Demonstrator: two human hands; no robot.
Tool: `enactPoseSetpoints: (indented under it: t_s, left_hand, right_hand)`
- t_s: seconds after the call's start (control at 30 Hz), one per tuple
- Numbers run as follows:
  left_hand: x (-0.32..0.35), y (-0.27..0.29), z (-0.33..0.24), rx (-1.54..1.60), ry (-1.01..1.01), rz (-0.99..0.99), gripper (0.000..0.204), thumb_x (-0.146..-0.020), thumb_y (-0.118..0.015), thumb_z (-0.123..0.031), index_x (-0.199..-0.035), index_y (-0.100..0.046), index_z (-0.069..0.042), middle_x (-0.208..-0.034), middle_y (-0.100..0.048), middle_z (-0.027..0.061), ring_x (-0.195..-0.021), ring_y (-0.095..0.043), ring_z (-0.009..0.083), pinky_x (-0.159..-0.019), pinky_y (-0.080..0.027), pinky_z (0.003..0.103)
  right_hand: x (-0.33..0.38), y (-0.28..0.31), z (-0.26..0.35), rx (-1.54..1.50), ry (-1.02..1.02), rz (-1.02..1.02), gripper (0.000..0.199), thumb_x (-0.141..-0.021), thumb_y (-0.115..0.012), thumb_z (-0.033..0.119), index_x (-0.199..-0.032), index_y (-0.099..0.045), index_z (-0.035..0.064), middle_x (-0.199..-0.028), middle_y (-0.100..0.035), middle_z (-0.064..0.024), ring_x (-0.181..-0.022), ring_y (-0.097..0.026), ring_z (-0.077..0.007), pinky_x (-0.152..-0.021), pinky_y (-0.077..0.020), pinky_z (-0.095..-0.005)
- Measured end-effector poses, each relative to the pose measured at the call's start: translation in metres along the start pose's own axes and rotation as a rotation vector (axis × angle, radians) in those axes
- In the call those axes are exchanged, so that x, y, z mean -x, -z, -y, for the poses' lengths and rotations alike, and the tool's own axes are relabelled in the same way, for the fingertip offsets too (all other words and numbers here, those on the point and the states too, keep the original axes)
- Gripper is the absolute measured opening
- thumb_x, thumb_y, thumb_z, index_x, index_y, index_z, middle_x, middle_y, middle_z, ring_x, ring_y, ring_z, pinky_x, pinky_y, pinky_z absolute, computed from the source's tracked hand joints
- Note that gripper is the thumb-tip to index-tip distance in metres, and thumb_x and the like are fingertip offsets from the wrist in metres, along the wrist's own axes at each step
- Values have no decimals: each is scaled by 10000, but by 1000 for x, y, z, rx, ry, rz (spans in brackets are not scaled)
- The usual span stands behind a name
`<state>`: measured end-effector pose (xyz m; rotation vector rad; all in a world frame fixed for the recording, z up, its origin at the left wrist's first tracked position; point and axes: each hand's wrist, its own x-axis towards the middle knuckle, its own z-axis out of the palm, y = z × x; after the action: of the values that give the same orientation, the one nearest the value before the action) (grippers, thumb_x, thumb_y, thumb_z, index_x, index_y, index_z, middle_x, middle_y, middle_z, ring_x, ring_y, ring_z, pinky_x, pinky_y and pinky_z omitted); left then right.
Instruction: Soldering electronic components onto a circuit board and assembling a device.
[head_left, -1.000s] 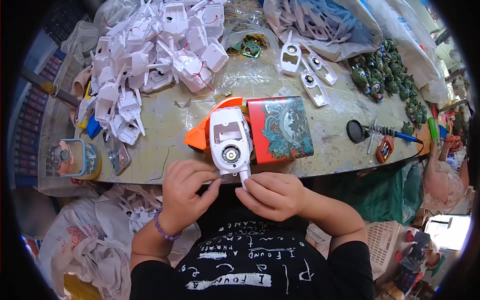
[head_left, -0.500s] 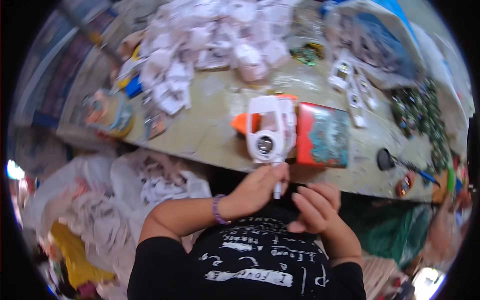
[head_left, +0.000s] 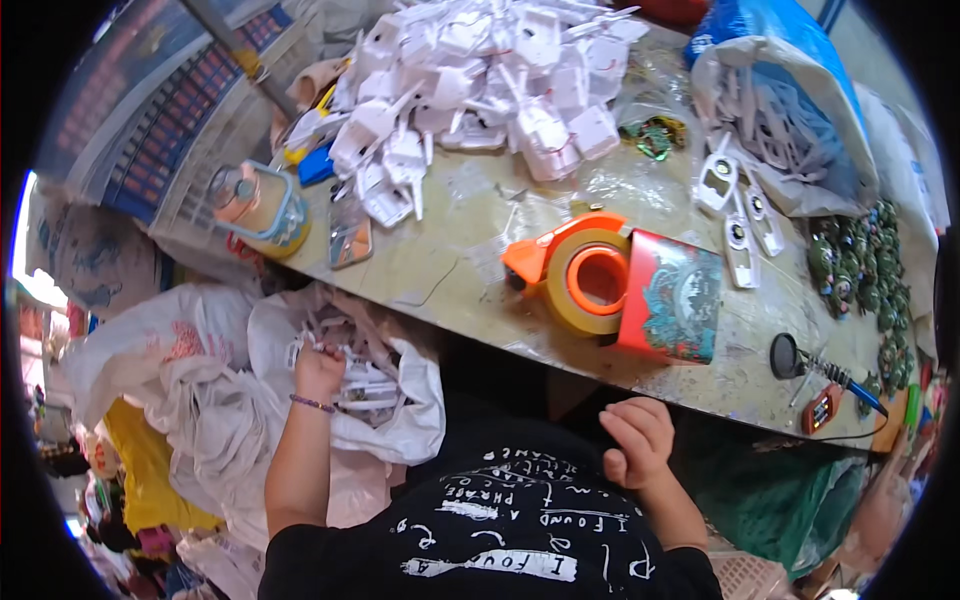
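My left hand (head_left: 320, 370), a beaded bracelet at its wrist, reaches into an open white sack (head_left: 425, 405) left of my body. Its fingers are curled around a white plastic housing (head_left: 296, 352), which shows only in part beside them. Several white handled plastic parts (head_left: 370, 385) lie in the sack below the hand. In front of my chest, my right hand (head_left: 640, 440) is raised just off the table edge, palm inward. The fingers are loosely bent, the thumb stands apart, and nothing is seen in them.
An orange tape dispenser (head_left: 540, 255) leans against a red box (head_left: 668, 300). White housings (head_left: 480, 80) are heaped at the back. Three white frames (head_left: 738, 240) lie near a blue-white bag (head_left: 800, 60). Green round parts (head_left: 860, 270), a blue-handled tool (head_left: 860, 392), a phone (head_left: 350, 235) and a jar (head_left: 262, 215) stand around.
My left hand has moved from the table's front edge, where it held a white plastic housing by its handle, left into the sack. My right hand has shifted slightly. The view has turned.
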<state>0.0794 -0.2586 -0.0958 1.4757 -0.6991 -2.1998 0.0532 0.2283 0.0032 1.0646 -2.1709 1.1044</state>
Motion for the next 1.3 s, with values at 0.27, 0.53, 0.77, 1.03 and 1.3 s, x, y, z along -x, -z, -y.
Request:
enactPoseSetpoints:
  t_s: [0.27,0.53,0.77,1.03,1.3]
  left_hand:
    - [73,-54,18,-311,502,388,478,-988,-369,-506,-899,-567,-80,-559,-373,-26,-479,-354,104,-467,-292,250]
    - [113,-278,61,-1054,-646,1070,381,-952,-538,-350,-1127,-598,-16,-789,-556,-3,-701,-495,88,-580,-383,245]
    - [83,-402,92,-817,-422,907,255,-882,-635,-311,-975,-607,-76,-825,-553,-17,-721,-508,117,-609,-424,272]
    - [117,-355,86,-612,-484,1148,137,-895,-644,-179,-907,-570,-63,-701,-491,-13,-623,-493,90,-608,-467,266]
    - [189,-276,55,-511,-776,1565,116,-851,-677,-58,-924,-587,-61,-794,-580,8,-703,-561,101,-651,-498,295]
  right_hand:
    - [13,2,5,-23,-73,-37,304,-887,-554,258,-971,-653,-17,-903,-628,-152,-757,-607,-300,-660,-512,-384]
    - [12,5,8,-14,-175,-98,237,-869,-584,199,-972,-654,-3,-881,-636,-143,-729,-621,-285,-642,-504,-366]
    - [7,6,13,2,-203,-115,246,-755,-694,104,-985,-662,24,-887,-650,-111,-720,-640,-267,-615,-517,-354]
    - [14,9,9,7,-301,-168,224,-757,-689,74,-975,-665,30,-867,-653,-108,-718,-640,-263,-620,-517,-350]
    - [6,8,3,-53,-290,-157,206,-750,-694,57,-952,-669,25,-872,-653,-111,-723,-642,-260,-627,-518,-342]
